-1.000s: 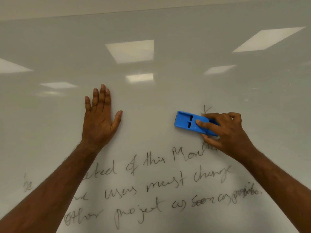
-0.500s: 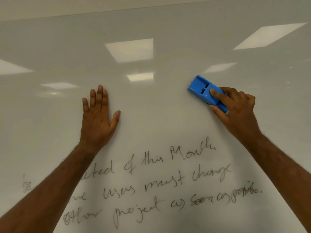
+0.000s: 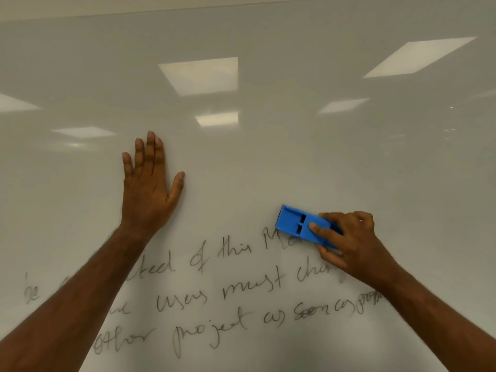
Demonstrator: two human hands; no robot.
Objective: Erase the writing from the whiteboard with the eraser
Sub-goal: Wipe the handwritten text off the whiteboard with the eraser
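Observation:
A glossy whiteboard [image 3: 268, 162] fills the view. Three lines of dark handwriting [image 3: 241, 288] run across its lower part. My right hand [image 3: 351, 245] grips a blue eraser [image 3: 295, 222] and presses it flat on the board over the end of the top line, covering part of a word. My left hand [image 3: 150, 189] lies flat on the board to the left, fingers spread upward, holding nothing. My left forearm hides the start of the top two lines, and my right forearm hides the ends of the lower two.
The board's upper half carries no writing, only reflections of ceiling lights [image 3: 201, 75]. The board's top edge [image 3: 241, 8] runs along the top of the view.
My right hand swept the eraser up and to the right, then back down onto the end of the top line. The small mark above that line is gone. The left hand stayed put.

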